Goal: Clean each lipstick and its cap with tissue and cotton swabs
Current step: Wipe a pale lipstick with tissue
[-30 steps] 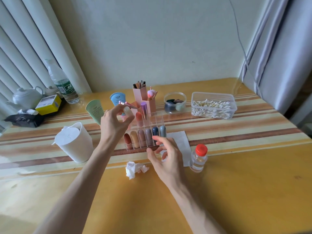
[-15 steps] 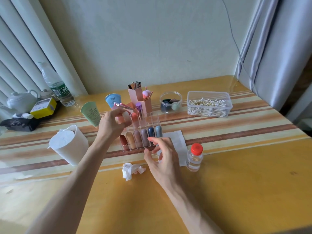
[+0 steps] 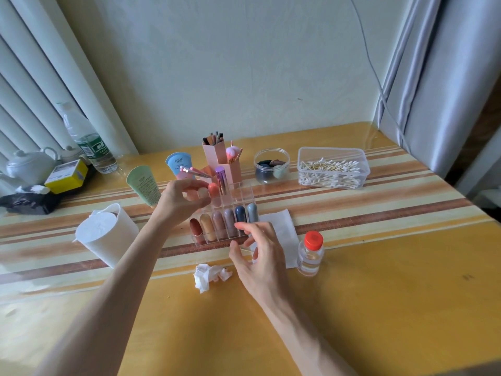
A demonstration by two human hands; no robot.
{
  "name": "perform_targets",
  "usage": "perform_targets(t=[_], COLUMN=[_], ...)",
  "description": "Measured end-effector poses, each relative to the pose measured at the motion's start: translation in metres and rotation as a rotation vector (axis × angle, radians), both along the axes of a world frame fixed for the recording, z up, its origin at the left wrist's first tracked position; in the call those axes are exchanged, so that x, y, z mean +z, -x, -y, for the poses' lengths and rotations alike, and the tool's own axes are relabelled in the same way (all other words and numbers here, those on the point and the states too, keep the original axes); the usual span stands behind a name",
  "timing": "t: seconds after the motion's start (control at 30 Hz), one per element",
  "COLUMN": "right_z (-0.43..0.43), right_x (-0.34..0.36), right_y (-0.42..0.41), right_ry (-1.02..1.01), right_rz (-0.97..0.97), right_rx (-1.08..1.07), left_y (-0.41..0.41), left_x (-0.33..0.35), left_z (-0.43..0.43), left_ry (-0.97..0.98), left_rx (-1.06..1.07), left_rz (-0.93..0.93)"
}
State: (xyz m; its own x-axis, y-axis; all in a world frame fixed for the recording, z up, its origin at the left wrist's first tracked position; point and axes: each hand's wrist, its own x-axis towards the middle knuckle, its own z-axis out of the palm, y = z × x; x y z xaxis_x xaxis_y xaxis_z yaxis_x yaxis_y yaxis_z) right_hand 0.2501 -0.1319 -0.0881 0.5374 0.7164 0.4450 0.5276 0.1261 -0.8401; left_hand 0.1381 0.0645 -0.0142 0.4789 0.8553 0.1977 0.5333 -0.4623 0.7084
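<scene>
The left hand [image 3: 181,203] pinches a pale lipstick [image 3: 202,191] above the back row of the clear organizer [image 3: 211,240], probably to slot it in upright. The right hand [image 3: 257,256] hovers just in front of the organizer, fingers loose and empty.

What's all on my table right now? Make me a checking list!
Surface: striped yellow table, no spills seen.
Job's things: six lipsticks stand in the front row of the clear rack; box of cotton swabs behind; flat tissue beside.
Clutter: crumpled tissue, tissue roll, red-capped bottle, teapot.
Hands: left hand pinches a pale lipstick at the rack's back; right hand hovers at its front, grip unclear.
Cables: one thin cable down the wall.
Surroundings: curtains on both sides.
</scene>
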Motion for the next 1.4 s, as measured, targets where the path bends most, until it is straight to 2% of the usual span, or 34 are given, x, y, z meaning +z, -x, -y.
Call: perform_targets(t=[0.17, 0.4, 0.57, 0.87, 1.07, 1.4], right_z=[0.0, -0.001, -0.001, -0.001, 0.0, -0.003], right_x=[-0.001, -0.002, -0.003, 0.002, 0.001, -0.006], right_y=[0.0, 0.0, -0.001, 0.004, 0.006, 0.017], right_ry=[-0.004, 0.007, -0.001, -0.039, -0.001, 0.046], right_rz=[-0.002, 0.007, -0.006, 0.002, 0.023, 0.13], right_rx=[0.007, 0.001, 0.009, 0.076, 0.141, 0.126], left_y=[-0.01, -0.016, 0.002, 0.035, 0.045, 0.055], left_x=[0.006, 0.008, 0.028, -0.006, -0.025, -0.044], left_z=[0.004, 0.004, 0.014, 0.087, 0.106, 0.125], left_ry=[-0.031, -0.105, -0.06, 0.199, 0.234, 0.209], left_rx=[-0.12, -0.045, 0.0, -0.187, -0.127, 0.02], left_rz=[0.07, 0.157, 0.35, 0.477, 0.544, 0.653])
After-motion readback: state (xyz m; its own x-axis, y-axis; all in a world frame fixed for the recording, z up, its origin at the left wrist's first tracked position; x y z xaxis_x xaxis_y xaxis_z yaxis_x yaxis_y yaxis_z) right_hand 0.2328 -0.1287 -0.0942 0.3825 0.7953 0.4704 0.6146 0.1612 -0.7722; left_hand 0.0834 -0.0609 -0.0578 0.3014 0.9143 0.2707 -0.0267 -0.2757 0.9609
